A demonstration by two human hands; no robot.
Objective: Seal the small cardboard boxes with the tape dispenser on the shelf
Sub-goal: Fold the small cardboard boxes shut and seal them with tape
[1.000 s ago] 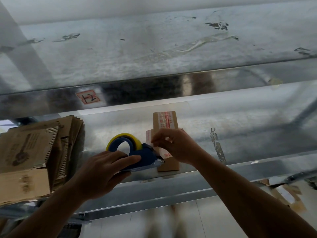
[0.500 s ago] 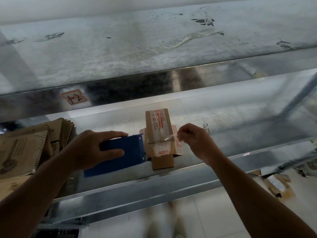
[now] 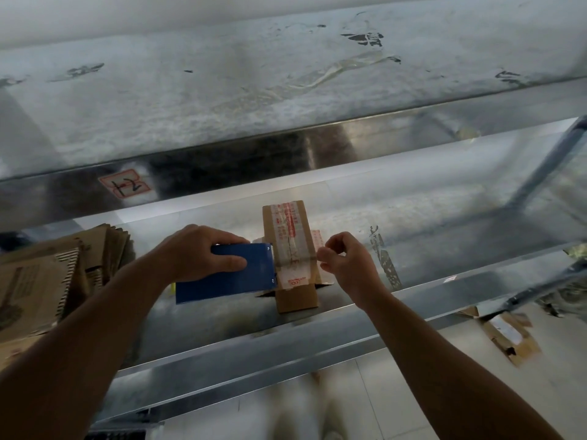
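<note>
Left hand [image 3: 197, 252] grips blue plastic tape dispenser [image 3: 228, 277] left of small brown cardboard box [image 3: 290, 236] on metal shelf [image 3: 428, 249]; right hand [image 3: 346, 265] pinches clear tape strip [image 3: 295, 258] across box. Mid-seal; next likely tear, smooth.

Left hand [image 3: 203, 255] and right hand [image 3: 346, 265] are bare. Left forearm [image 3: 95, 328] and right forearm [image 3: 444, 360] are bare too, uncovered right to the frame edge. Feet [image 3: 330, 435] below the shelf's front edge are a pale blur; can't tell the footwear.

Metal shelf [image 3: 428, 223]; small box [image 3: 296, 296], cardboard stack [image 3: 47, 281]
</note>
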